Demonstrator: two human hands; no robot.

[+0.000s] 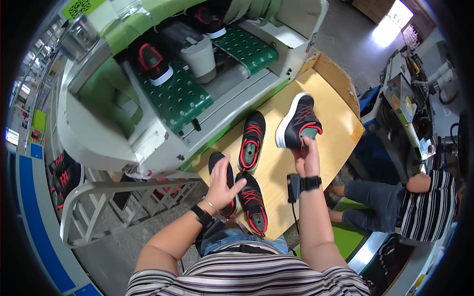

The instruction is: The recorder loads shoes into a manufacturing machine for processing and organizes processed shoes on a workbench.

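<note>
In my right hand (309, 159) is a black sneaker (297, 120) with red trim and a white sole, gripped at its heel and held tilted over the wooden table (281, 197). My left hand (221, 183) has its fingers apart above another dark sneaker (216, 159), which it partly covers; I cannot tell whether they touch. Just right of that hand lies a sneaker (254, 204) with red laces and a grey-green insole. Beyond it, a matching sneaker (251, 142) rests with its opening towards me.
Ahead stands a white and green machine with two perforated green conveyor belts (182, 101), carrying a sneaker (154, 64) and another sneaker (210, 23). Cardboard (340, 81) edges the table's far side. A metal rack (133, 197) stands at left; a person (424, 207) is at right.
</note>
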